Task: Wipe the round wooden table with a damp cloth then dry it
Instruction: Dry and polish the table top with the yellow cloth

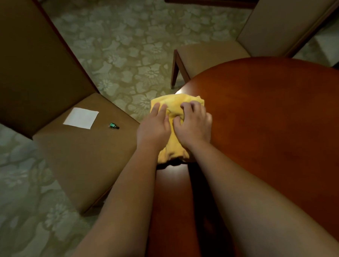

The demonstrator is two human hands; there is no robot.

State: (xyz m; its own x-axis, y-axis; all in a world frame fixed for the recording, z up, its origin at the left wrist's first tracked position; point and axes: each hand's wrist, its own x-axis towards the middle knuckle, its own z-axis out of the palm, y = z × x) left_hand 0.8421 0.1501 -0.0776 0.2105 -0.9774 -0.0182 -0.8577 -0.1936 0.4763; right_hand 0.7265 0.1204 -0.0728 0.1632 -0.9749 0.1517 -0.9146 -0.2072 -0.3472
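A yellow cloth (175, 103) lies bunched on the left edge of the round reddish-brown wooden table (271, 114). Both my hands press down on it side by side. My left hand (155, 127) lies flat on the cloth's left part, fingers stretched forward. My right hand (193, 125) has its fingers curled into the cloth's folds. The cloth's near end (171, 153) hangs bunched between my wrists. A bright glare sits on the table just beyond the cloth.
A brown upholstered chair (84, 161) stands to the left of the table, with a white paper sheet (80, 118) and a small green bottle (113, 126) on its seat. A beige chair (210, 56) stands beyond the table. Patterned carpet (126, 42) covers the floor.
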